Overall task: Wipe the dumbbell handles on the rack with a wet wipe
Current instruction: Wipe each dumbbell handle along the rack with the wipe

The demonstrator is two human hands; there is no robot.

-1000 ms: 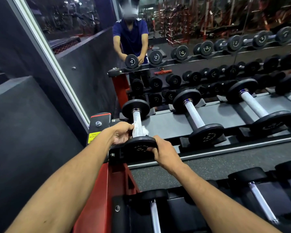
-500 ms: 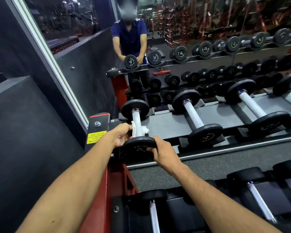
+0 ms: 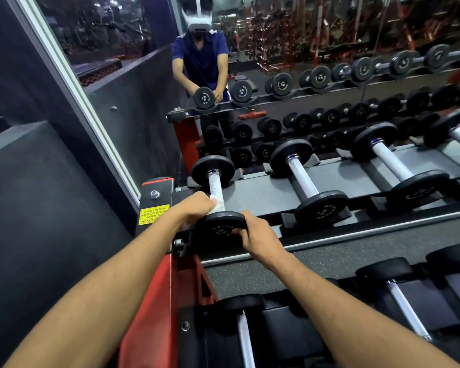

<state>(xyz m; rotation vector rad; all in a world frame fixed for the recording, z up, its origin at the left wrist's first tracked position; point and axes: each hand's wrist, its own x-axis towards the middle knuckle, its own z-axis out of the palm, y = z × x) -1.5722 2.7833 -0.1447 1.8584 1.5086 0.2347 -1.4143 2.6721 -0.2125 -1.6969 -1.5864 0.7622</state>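
The leftmost dumbbell (image 3: 215,187) lies on the top shelf of the rack (image 3: 266,189), its knurled silver handle pointing away from me. My left hand (image 3: 197,205) holds a white wet wipe (image 3: 218,204) against the near end of that handle, just behind the front weight plate. My right hand (image 3: 255,235) grips the right edge of that black front plate (image 3: 221,229). Two more dumbbells (image 3: 303,181) (image 3: 393,163) lie to the right on the same shelf.
A mirror behind the rack shows a person in a blue shirt and rows of dumbbells. A dark wall (image 3: 37,208) stands close on the left. The red rack frame (image 3: 154,301) carries a yellow label (image 3: 153,215). Lower-shelf dumbbells (image 3: 245,335) lie near my arms.
My left hand has slid the wipe slightly toward the near end of the handle, and less of the wipe shows. My right hand keeps its grip on the front plate.
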